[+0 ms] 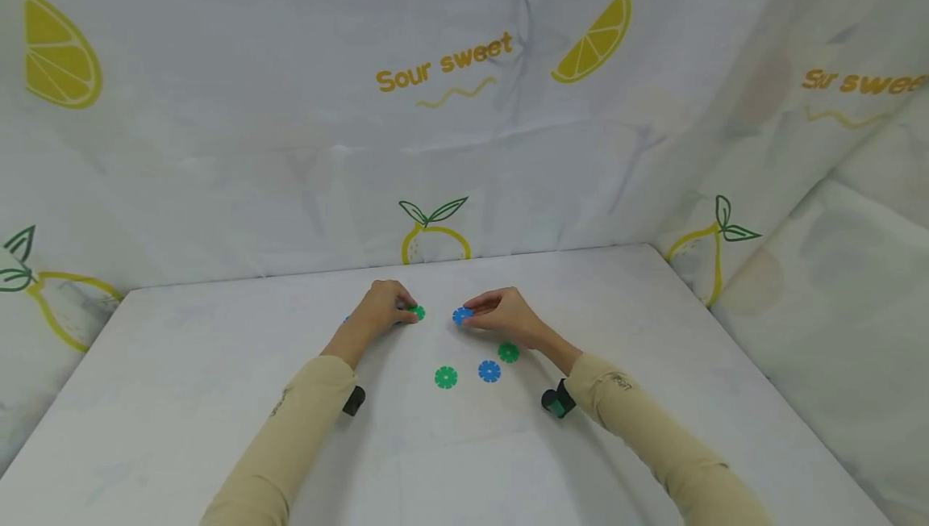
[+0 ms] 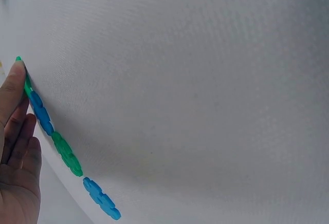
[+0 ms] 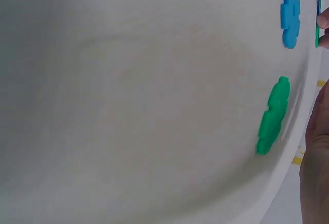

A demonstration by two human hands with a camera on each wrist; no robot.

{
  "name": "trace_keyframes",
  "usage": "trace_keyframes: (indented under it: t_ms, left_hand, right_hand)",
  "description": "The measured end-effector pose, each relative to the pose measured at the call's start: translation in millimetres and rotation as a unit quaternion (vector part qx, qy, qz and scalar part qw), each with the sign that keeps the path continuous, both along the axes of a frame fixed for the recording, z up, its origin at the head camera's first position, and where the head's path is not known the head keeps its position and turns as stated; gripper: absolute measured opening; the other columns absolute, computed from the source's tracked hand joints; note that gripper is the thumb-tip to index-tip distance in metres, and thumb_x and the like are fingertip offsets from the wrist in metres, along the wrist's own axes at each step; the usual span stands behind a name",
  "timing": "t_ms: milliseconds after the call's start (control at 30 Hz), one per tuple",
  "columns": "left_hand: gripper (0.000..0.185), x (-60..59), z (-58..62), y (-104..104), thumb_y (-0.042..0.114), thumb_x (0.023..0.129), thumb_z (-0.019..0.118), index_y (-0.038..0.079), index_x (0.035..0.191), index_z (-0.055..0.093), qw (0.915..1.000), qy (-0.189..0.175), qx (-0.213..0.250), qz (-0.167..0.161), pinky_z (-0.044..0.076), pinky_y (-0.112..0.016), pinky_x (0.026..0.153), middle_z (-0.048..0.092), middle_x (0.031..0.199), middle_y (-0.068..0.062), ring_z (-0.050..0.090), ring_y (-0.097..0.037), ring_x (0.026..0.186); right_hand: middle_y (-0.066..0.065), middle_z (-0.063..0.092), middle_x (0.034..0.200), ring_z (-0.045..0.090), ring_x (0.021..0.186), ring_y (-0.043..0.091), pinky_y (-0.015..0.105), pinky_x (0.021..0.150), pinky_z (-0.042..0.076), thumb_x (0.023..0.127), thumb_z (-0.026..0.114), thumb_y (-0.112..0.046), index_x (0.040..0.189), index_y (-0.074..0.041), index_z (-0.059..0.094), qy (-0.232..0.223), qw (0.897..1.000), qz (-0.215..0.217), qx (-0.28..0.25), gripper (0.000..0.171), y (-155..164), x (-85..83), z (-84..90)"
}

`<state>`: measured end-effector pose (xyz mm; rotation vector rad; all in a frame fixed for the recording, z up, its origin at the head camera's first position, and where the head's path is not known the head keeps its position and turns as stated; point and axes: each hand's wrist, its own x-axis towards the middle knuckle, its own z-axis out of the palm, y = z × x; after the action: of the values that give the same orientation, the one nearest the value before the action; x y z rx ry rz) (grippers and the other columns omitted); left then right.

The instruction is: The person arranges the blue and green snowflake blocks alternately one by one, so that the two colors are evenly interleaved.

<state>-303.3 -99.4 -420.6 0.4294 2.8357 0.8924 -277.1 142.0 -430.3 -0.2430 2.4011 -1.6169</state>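
Observation:
My left hand (image 1: 381,306) pinches a green notched disc (image 1: 417,313) between thumb and fingers. In the left wrist view, a blue disc (image 2: 41,112), a green disc (image 2: 67,153) and another blue disc (image 2: 101,198) run in a line from the held one. The head view shows only an edge of a blue disc (image 1: 347,319) beyond that hand. My right hand (image 1: 511,318) pinches a blue notched disc (image 1: 462,315) at its right edge, a short gap away from the green one. That blue disc is out of sight in the right wrist view.
Nearer me on the white table (image 1: 464,461) lie a green disc (image 1: 446,377), a blue disc (image 1: 489,371) and a second green disc (image 1: 509,352), which sits below my right hand. Lemon-printed white cloth (image 1: 290,187) hangs behind the table and on the right.

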Motion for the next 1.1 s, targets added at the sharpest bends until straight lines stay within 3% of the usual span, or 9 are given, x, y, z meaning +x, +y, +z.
trace_keyframes:
  t_ms: [300,733,1100]
  left_hand:
    - [0.024,-2.5,-3.6,2.6,0.016,0.071,0.075,0.005,0.091,0.070,0.9998,0.011,0.005,-0.014,0.043,-0.036,0.089,0.064,0.097,-0.007,0.054,-0.023,0.100]
    - [0.024,-2.7,0.6,4.4,0.017,0.071,0.076,0.006,0.092,0.070,1.0000,0.003,-0.007,-0.004,0.043,-0.036,0.089,0.064,0.097,-0.005,0.054,-0.022,0.101]
    - [0.024,-3.8,-0.1,1.3,0.018,0.071,0.075,0.007,0.092,0.070,0.9999,-0.005,-0.016,0.001,0.043,-0.036,0.089,0.063,0.098,-0.005,0.054,-0.021,0.100]
  right_hand:
    - [0.004,0.067,0.089,0.063,0.081,0.015,0.026,0.075,0.051,0.069,0.077,-0.018,0.097,-0.008,0.069,0.001,1.000,-0.027,0.002,0.031,-20.3,-16.3,3.2]
    - [0.007,0.068,0.085,0.063,0.076,0.013,0.025,0.070,0.053,0.068,0.078,-0.013,0.093,-0.004,0.069,-0.006,0.999,-0.048,0.019,0.028,-40.8,-26.8,6.1]
    - [0.002,0.068,0.079,0.061,0.073,0.011,0.025,0.073,0.050,0.067,0.079,-0.016,0.089,-0.007,0.071,0.028,0.993,-0.053,0.101,0.026,-53.4,-28.9,3.7]
